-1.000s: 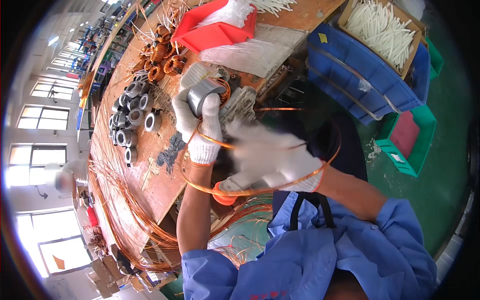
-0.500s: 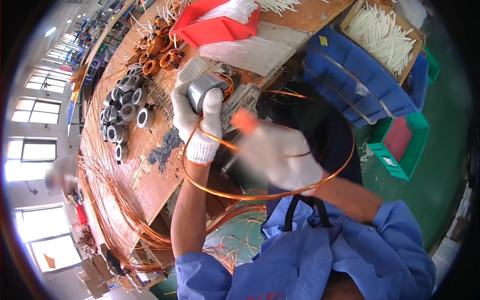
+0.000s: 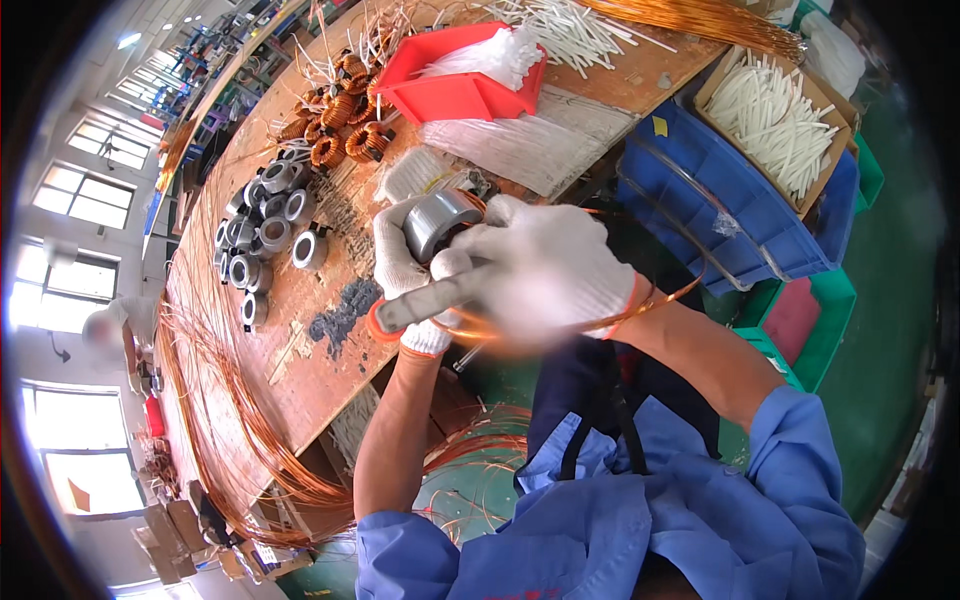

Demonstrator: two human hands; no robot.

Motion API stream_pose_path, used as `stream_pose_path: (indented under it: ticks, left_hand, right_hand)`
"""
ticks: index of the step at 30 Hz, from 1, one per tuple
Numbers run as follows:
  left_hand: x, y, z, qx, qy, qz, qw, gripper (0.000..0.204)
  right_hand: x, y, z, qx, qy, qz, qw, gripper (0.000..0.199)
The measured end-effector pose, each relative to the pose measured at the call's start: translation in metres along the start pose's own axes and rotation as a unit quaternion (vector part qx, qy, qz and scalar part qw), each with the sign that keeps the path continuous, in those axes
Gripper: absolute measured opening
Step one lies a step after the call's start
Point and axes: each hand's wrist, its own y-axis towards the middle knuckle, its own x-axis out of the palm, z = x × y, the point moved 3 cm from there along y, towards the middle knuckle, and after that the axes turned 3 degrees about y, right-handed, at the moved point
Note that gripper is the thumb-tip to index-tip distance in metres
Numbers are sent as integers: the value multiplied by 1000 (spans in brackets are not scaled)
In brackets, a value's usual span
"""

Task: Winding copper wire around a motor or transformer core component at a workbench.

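My left hand (image 3: pixel 396 253), in a white knitted glove with an orange cuff, is closed round a grey ring core (image 3: pixel 438 222). Copper wire is wound on the core's far right side. Partly smeared by motion, my gloved right hand (image 3: pixel 560 262) lies against the core's near right side, its fingers closed. A loop of copper wire (image 3: pixel 655 303) runs under this hand and past its wrist. From its fingers a short grey finger-thick piece with an orange end (image 3: pixel 405 306) sticks out over my left cuff; its kind I cannot make out.
Grey ring cores (image 3: pixel 272 234) and copper-wound coils (image 3: pixel 340 112) lie on the wooden bench (image 3: pixel 300 375). Beyond are a red bin (image 3: pixel 455 85) of white pieces and loose white tubes (image 3: pixel 575 35). Long copper wires (image 3: pixel 235 425) hang over the near-left edge. Blue bins (image 3: pixel 735 200) stand at right.
My right hand has moved up and left to the core, and the wide wire loop has been drawn in. My left hand still holds the core. The view has shifted slightly.
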Motion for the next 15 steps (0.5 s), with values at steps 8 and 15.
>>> stream_pose_path:
  ticks: [8,15]
  left_hand:
    - [4,-1,7,20,77,38,996,45]
    - [-9,-1,34,-58,-128,180,973,58]
  right_hand:
    - [-12,-7,40,257,243,263,898,13]
    - [32,0,94,410,481,75,771,22]
